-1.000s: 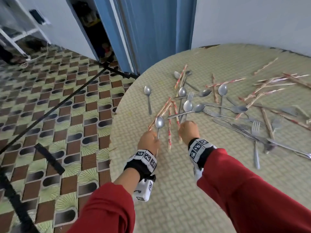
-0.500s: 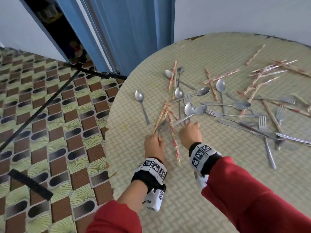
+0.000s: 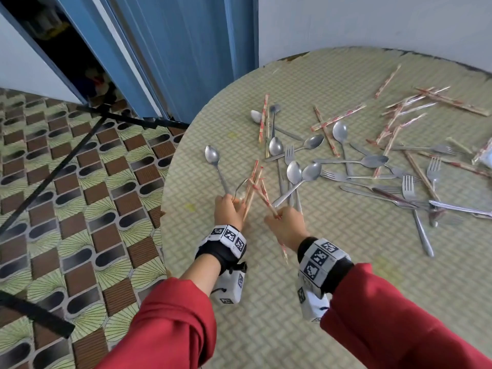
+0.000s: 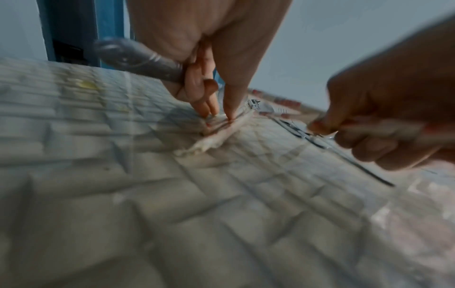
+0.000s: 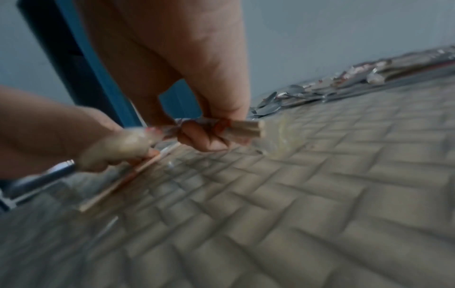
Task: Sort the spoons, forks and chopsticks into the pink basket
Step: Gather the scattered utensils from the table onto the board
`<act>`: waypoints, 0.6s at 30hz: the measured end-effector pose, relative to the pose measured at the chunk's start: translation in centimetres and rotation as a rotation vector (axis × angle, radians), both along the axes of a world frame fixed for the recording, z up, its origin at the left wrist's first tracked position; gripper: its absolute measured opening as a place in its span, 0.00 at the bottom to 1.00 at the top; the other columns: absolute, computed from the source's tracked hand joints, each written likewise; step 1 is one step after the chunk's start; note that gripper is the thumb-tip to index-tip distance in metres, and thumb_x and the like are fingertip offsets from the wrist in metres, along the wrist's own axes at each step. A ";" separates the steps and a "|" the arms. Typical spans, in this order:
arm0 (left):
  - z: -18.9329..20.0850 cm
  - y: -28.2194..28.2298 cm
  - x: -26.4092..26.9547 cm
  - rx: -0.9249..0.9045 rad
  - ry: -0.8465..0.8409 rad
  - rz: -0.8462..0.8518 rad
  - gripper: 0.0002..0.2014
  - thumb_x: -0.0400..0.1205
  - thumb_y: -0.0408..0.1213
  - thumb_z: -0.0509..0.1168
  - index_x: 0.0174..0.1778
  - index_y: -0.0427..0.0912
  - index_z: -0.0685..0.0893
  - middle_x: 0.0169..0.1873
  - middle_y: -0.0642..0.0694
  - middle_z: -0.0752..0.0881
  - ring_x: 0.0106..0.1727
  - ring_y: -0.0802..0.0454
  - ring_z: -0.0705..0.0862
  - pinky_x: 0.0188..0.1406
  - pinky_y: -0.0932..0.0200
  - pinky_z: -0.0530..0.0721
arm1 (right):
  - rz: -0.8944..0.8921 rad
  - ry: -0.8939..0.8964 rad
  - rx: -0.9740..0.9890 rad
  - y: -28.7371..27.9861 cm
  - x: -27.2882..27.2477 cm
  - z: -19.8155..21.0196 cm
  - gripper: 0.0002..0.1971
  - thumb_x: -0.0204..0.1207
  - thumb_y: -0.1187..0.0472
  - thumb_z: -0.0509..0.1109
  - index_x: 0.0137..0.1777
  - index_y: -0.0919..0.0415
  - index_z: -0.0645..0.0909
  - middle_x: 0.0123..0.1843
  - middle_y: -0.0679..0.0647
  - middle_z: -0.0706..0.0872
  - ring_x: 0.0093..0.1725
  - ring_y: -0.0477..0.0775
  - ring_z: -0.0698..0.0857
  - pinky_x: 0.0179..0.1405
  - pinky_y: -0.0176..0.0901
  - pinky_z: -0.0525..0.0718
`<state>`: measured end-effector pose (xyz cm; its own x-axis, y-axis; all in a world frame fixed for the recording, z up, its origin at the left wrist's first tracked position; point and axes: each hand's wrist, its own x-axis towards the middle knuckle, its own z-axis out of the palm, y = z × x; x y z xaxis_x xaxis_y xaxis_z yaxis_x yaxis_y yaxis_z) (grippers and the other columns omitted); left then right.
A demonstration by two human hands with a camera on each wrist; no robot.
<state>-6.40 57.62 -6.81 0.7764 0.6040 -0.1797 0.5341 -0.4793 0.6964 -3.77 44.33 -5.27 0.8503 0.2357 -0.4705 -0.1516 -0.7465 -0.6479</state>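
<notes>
Left hand (image 3: 228,211): fingers curled round a spoon (image 4: 138,58), fingertips pinching wrapped chopsticks (image 3: 251,186). Right hand (image 3: 286,226): pinching another wrapped pair (image 5: 236,127). Remaining cutlery strewn across table (image 3: 346,262); pink basket unseen. Risk: crossed sticks snag, overloaded grip spills.

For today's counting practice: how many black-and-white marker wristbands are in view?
2. Left wristband sits behind the left hand; right wristband behind the right hand. None appears hidden.
</notes>
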 end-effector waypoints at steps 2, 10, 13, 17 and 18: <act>-0.1 0.2 0.0 0.003 -0.010 -0.037 0.08 0.77 0.33 0.67 0.42 0.30 0.82 0.45 0.32 0.84 0.41 0.39 0.84 0.44 0.54 0.80 | -0.106 0.059 0.165 0.1 0.1 0.3 0.09 0.76 0.58 0.58 0.37 0.63 0.72 0.34 0.55 0.76 0.34 0.56 0.77 0.32 0.45 0.77; 1.6 0.7 0.7 0.041 0.204 -0.232 0.16 0.79 0.34 0.63 0.27 0.29 0.76 0.32 0.31 0.82 0.41 0.32 0.85 0.36 0.49 0.79 | -0.249 -0.006 0.301 -0.7 1.0 1.7 0.10 0.78 0.63 0.58 0.52 0.66 0.80 0.40 0.57 0.83 0.37 0.51 0.79 0.31 0.39 0.74; 2.4 0.5 0.2 -0.035 0.115 -0.146 0.10 0.81 0.34 0.61 0.35 0.36 0.72 0.44 0.32 0.86 0.44 0.36 0.84 0.38 0.50 0.77 | -0.373 -0.061 0.207 -1.6 2.5 1.7 0.09 0.75 0.62 0.61 0.45 0.67 0.80 0.43 0.61 0.85 0.42 0.57 0.79 0.37 0.44 0.77; 2.3 0.3 0.2 -0.009 0.108 -0.057 0.12 0.85 0.38 0.51 0.52 0.32 0.72 0.47 0.32 0.85 0.47 0.34 0.81 0.35 0.53 0.69 | -0.509 -0.067 0.071 -2.5 5.0 1.6 0.13 0.71 0.62 0.65 0.26 0.61 0.71 0.28 0.54 0.75 0.38 0.58 0.76 0.44 0.49 0.80; 2.0 0.2 0.3 -0.014 0.129 -0.045 0.14 0.85 0.38 0.51 0.55 0.30 0.73 0.49 0.31 0.85 0.49 0.34 0.81 0.37 0.53 0.69 | -0.515 -0.068 0.036 -2.5 5.5 1.4 0.11 0.71 0.59 0.67 0.29 0.62 0.74 0.32 0.56 0.78 0.40 0.59 0.78 0.47 0.49 0.82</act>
